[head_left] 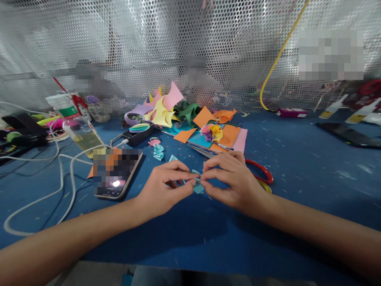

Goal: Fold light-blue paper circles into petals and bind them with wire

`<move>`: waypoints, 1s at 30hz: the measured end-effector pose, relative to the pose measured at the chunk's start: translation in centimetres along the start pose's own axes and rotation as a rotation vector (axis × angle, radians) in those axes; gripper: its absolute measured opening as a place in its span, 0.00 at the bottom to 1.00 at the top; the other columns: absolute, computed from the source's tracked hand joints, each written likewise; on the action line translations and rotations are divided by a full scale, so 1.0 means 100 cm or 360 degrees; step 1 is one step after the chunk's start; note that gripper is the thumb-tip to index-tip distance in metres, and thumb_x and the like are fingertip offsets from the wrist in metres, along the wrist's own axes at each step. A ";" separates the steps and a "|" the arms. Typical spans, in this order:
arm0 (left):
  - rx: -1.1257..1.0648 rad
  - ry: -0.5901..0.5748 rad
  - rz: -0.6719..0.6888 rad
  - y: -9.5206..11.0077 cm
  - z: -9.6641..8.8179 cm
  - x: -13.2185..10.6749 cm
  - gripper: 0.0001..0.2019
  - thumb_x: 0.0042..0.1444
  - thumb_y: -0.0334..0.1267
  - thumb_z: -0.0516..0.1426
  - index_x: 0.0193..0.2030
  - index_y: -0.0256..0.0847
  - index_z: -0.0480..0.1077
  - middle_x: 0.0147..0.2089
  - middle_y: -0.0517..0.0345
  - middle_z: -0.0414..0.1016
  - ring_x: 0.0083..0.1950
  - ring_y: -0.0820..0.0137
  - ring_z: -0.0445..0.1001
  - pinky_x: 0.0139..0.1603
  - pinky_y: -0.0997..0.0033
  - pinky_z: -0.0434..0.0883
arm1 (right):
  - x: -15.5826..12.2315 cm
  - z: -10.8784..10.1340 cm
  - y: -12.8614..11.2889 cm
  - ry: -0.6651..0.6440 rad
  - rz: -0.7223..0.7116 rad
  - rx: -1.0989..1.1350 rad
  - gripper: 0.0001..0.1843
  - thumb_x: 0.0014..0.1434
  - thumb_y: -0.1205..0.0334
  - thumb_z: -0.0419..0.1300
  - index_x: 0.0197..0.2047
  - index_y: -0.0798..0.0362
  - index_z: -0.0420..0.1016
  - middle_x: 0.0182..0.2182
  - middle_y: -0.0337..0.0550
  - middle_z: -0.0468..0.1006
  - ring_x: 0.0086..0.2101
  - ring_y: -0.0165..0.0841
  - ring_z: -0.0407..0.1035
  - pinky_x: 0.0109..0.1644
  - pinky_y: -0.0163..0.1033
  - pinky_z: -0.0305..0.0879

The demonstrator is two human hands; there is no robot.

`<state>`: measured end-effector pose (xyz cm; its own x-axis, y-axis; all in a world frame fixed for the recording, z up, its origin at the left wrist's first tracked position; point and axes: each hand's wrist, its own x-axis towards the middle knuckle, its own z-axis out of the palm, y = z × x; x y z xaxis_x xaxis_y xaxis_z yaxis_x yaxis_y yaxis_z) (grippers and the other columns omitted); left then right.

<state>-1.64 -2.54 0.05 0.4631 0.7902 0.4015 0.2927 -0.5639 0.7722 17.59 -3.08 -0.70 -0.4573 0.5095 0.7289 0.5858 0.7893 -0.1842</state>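
Observation:
My left hand [166, 184] and my right hand [232, 178] meet over the blue table [297, 167]. Both pinch a small light-blue piece of paper [197, 186] between thumb and fingertips. The paper is partly hidden by my fingers. Just behind my right hand lie red-handled scissors [262, 171]. Another folded light-blue paper piece [158, 152] lies a little farther back on the left.
A phone [117, 172] lies left of my hands, with white cables [59, 186] looping beside it. Coloured paper sheets and folded shapes [205, 127] pile at the back centre. Glue bottles [79, 125] stand at the left, more bottles [331, 108] at the far right. A perforated metal screen [178, 39] closes the back.

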 end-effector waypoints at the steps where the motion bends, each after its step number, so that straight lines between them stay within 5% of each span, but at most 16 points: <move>1: -0.0007 -0.0003 0.0001 0.000 0.000 0.000 0.08 0.51 0.36 0.58 0.37 0.42 0.77 0.32 0.57 0.70 0.23 0.82 0.63 0.19 0.83 0.63 | 0.000 0.000 0.000 -0.0002 0.0004 -0.0003 0.03 0.53 0.65 0.60 0.29 0.49 0.71 0.30 0.35 0.75 0.34 0.29 0.69 0.44 0.43 0.49; 30: 0.0011 -0.0029 -0.0052 0.001 -0.003 0.001 0.06 0.50 0.36 0.59 0.33 0.40 0.77 0.31 0.57 0.71 0.25 0.78 0.68 0.20 0.81 0.68 | 0.000 -0.003 0.003 -0.0067 -0.0059 -0.0049 0.03 0.55 0.65 0.58 0.30 0.49 0.71 0.30 0.36 0.74 0.35 0.30 0.68 0.46 0.43 0.49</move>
<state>-1.78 -2.50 0.31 0.4681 0.8038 0.3671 0.3137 -0.5395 0.7814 17.95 -2.89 -0.56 -0.5065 0.4944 0.7064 0.5877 0.7974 -0.1366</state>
